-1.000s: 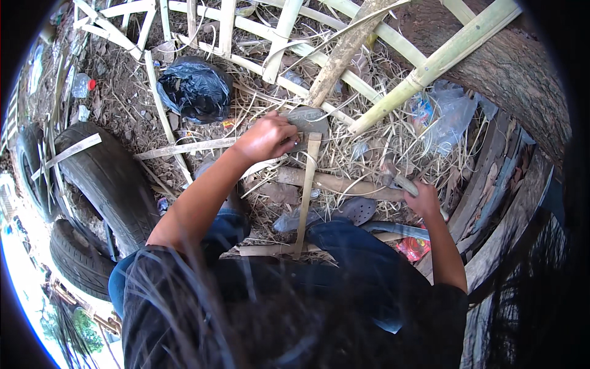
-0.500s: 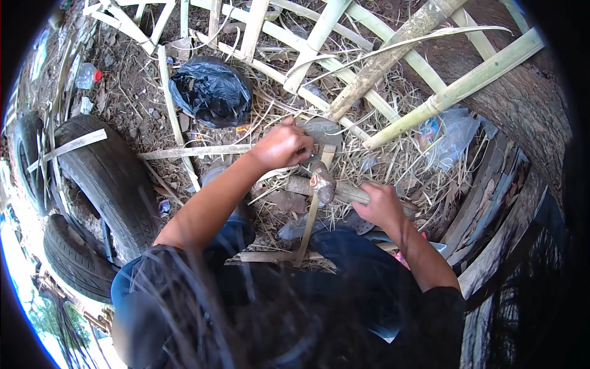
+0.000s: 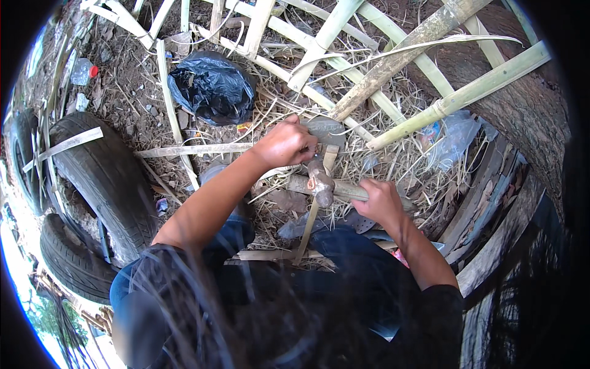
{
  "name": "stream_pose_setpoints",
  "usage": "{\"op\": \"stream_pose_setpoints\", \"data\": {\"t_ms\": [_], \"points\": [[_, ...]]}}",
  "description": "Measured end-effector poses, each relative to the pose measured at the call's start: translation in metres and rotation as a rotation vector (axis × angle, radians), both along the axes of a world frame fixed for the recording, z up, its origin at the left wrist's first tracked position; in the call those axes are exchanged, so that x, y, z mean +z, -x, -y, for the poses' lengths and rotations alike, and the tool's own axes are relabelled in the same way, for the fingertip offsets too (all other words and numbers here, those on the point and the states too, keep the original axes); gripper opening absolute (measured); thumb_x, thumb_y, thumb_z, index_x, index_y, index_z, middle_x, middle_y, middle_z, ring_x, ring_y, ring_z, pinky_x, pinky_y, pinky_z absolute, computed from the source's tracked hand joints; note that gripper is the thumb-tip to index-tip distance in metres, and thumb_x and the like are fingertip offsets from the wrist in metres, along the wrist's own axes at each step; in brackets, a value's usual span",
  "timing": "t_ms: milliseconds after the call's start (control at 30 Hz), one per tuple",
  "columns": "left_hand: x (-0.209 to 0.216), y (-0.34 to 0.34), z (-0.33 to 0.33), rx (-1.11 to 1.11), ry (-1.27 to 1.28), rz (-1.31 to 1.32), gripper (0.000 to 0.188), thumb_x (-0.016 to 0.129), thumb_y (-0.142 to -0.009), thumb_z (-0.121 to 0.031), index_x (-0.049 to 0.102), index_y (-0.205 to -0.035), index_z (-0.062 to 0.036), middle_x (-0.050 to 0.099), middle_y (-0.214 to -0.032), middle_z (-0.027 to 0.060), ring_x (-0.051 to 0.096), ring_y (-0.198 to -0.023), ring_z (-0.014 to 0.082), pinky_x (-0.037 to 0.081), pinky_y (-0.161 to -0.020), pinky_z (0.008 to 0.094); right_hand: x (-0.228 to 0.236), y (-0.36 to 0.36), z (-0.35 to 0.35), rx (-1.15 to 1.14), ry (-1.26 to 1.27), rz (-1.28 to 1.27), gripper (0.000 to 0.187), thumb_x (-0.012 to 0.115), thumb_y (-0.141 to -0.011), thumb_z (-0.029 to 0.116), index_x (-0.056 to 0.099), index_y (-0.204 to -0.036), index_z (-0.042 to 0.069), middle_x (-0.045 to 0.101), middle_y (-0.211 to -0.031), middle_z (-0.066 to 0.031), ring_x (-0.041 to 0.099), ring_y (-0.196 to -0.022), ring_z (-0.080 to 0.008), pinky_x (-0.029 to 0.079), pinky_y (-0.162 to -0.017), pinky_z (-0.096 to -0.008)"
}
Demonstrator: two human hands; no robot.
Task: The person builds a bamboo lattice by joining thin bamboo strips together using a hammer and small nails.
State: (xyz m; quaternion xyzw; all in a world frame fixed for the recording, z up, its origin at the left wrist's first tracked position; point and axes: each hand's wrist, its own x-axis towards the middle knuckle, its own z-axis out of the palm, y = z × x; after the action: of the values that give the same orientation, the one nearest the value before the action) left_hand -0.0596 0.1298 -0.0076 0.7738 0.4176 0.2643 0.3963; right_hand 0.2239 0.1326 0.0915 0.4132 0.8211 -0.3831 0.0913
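Observation:
My right hand [image 3: 382, 204] is closed round the wooden handle of a hammer [image 3: 322, 188] with a rusty, dull head. The hammer's head lies over a narrow bamboo strip [image 3: 309, 226], close to the fingers of my left hand [image 3: 289, 144]. That left hand is pinched shut just above the strip's far end; whatever it holds is too small and hidden to name. Under the hammer, a short round piece of wood [image 3: 297, 184] sticks out to the left. A flat grey stone [image 3: 324, 126] rests just beyond my left fingers.
A lattice of split bamboo [image 3: 319, 46] spans the far side, with a thick pole [image 3: 393, 64] across it. A black plastic bag [image 3: 212, 89] sits beyond my left forearm. Old tyres [image 3: 101, 169] stand at the left; a tree trunk [image 3: 516, 92] rises at the right. Shavings litter the ground.
The hammer's head has shifted slightly toward my left fingers, and now nearly meets them. Both hands keep their grips; the whole view has moved a little.

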Motion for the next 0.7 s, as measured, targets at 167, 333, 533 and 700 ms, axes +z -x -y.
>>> {"op": "stream_pose_setpoints", "data": {"t_ms": [167, 333, 533, 700], "points": [[0.002, 0.002, -0.002, -0.008, 0.01, -0.002, 0.021, 0.074, -0.067, -0.012, 0.053, -0.067, -0.0103, 0.056, -0.063, 0.0062, 0.058, -0.066, 0.0256, 0.041, -0.072, 0.0364, 0.004, 0.009, 0.003, -0.047, -0.016, -0.025, 0.024, 0.075, -0.067, 0.018, 0.062, -0.079, 0.001, 0.065, -0.075, -0.0168, 0.065, -0.068, -0.0367, 0.053, -0.062, -0.0436], [0.002, -0.001, -0.001, -0.008, 0.031, -0.003, 0.021, 0.075, -0.066, -0.013, 0.054, -0.067, -0.01, 0.056, -0.064, 0.0076, 0.058, -0.067, 0.0263, 0.041, -0.074, 0.0363, 0.004, 0.005, 0.002, -0.039, 0.022, -0.057, 0.025, 0.075, -0.07, 0.021, 0.063, -0.082, 0.001, 0.067, -0.077, -0.0161, 0.066, -0.069, -0.0351, 0.054, -0.064, -0.0437], [-0.002, 0.001, 0.001, -0.034, 0.012, -0.042, 0.021, 0.075, -0.066, -0.013, 0.055, -0.071, -0.0091, 0.057, -0.066, 0.008, 0.059, -0.069, 0.0269, 0.042, -0.074, 0.0365, -0.001, 0.007, -0.001, -0.058, -0.001, -0.032, 0.025, 0.074, -0.071, 0.021, 0.063, -0.082, 0.001, 0.067, -0.077, -0.0161, 0.066, -0.07, -0.0355, 0.054, -0.065, -0.0437], [0.001, 0.002, 0.0, -0.02, 0.026, 0.0, 0.022, 0.075, -0.066, -0.012, 0.054, -0.07, -0.0085, 0.056, -0.065, 0.0079, 0.058, -0.069, 0.0269, 0.042, -0.074, 0.0366, -0.003, 0.005, -0.002, -0.054, -0.005, 0.012, 0.025, 0.075, -0.069, 0.021, 0.062, -0.08, 0.002, 0.067, -0.076, -0.0162, 0.066, -0.07, -0.0356, 0.054, -0.065, -0.0436]]}}
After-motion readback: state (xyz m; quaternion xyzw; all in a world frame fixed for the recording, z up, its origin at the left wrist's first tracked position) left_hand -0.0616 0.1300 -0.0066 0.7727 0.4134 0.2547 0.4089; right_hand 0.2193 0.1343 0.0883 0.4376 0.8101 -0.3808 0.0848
